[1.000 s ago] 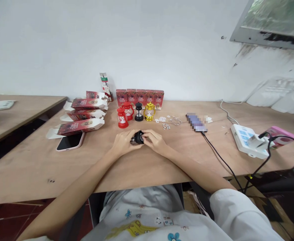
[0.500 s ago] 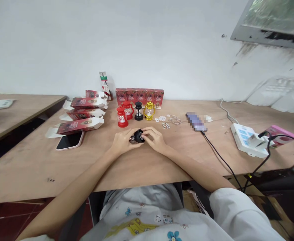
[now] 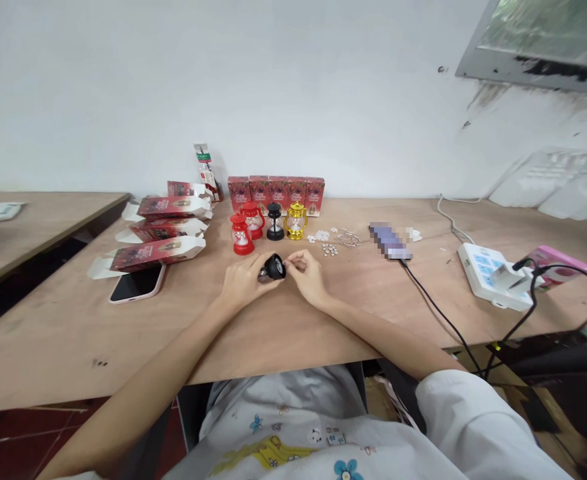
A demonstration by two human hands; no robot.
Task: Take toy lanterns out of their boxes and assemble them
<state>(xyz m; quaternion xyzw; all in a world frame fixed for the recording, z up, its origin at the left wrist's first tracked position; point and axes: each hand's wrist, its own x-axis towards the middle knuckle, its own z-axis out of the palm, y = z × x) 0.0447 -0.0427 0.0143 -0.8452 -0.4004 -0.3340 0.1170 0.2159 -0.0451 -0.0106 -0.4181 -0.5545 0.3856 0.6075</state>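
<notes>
My left hand [image 3: 242,283] grips a small black toy lantern [image 3: 272,267] lying on its side, its base turned toward me. My right hand [image 3: 307,273] is beside the lantern's base with fingertips pinched on something tiny I cannot make out. Behind my hands stand two red lanterns [image 3: 242,234], a black lantern [image 3: 275,223] and a gold lantern [image 3: 296,221]. Small round button cells [image 3: 329,249] and white tabs [image 3: 320,236] lie just right of them.
A row of red boxes [image 3: 275,192] lines the wall. Open red cartons [image 3: 159,251] and a phone [image 3: 137,283] lie at left. To the right are a second phone [image 3: 390,241] on a cable, a white power strip [image 3: 493,285] and a pink box [image 3: 562,266].
My right hand's fingers have drawn slightly back from the lantern's base and pinched together. The lantern has shifted a little farther from me. The view has tilted slightly.
</notes>
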